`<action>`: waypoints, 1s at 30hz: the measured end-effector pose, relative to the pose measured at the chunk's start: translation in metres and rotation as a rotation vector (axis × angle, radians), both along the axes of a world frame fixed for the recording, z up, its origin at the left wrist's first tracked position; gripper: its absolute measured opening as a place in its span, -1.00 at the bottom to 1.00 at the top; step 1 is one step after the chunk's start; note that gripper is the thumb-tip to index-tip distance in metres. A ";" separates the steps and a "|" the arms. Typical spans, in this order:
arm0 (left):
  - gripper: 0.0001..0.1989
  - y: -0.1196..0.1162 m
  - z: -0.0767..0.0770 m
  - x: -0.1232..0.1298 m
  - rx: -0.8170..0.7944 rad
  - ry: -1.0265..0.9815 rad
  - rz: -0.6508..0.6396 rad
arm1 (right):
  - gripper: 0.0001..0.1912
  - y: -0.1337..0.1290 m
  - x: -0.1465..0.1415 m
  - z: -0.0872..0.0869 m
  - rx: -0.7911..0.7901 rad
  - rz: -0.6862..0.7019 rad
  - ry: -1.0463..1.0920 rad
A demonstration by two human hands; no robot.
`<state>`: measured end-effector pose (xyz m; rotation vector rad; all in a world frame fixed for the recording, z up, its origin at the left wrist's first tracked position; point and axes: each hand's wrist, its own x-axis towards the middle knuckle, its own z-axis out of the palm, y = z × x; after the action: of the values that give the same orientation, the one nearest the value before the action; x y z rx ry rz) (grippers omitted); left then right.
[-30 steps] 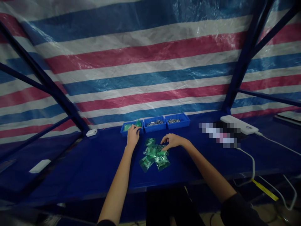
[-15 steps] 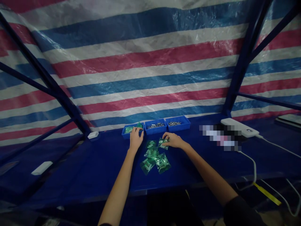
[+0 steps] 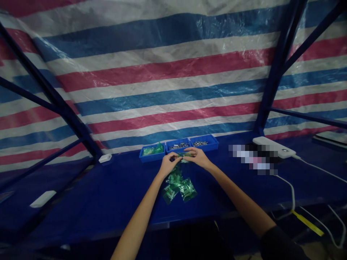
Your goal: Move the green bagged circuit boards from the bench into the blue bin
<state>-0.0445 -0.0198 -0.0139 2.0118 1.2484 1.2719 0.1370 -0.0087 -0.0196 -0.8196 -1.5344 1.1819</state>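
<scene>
Between my two hands, just in front of the blue trays, is a small green plastic bag (image 3: 184,154). My left hand (image 3: 168,164) pinches its left side with thumb and forefinger. On the other side, the fingers of my right hand (image 3: 200,158) are closed on the bag. Several green bags with small light pieces inside, such as this filled bag (image 3: 188,189), lie overlapping on the table below my hands. The left blue tray (image 3: 152,158) holds more green bags. Small metal parts fill the middle tray (image 3: 171,149) and the right tray (image 3: 211,146).
A blue table (image 3: 108,198) stretches under everything, against a striped tarp (image 3: 173,90). On the right lie a white power bank (image 3: 276,147), a blurred-out object and a white cable (image 3: 291,187). Small white boxes (image 3: 105,158) are at left, near blue frame bars (image 3: 73,124).
My left hand has left the left tray and come right to the bag. My right hand has lifted that bag off the pile, slightly up and away from me.
</scene>
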 end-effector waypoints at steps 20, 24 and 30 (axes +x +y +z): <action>-0.87 -0.007 0.007 0.004 0.225 0.027 0.046 | -0.85 -0.007 0.002 0.004 0.449 -0.274 -0.265; -0.82 -0.006 0.008 0.004 0.207 -0.010 0.077 | -0.66 -0.010 -0.001 0.006 0.323 -0.310 -0.242; -0.72 0.012 0.007 -0.035 0.140 -0.168 0.346 | -0.58 -0.011 -0.003 0.004 0.287 -0.265 -0.213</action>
<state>-0.0791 -0.0082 -0.0069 1.7841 1.5052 1.6938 0.1335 -0.0196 -0.0154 -0.9410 -1.6600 0.6800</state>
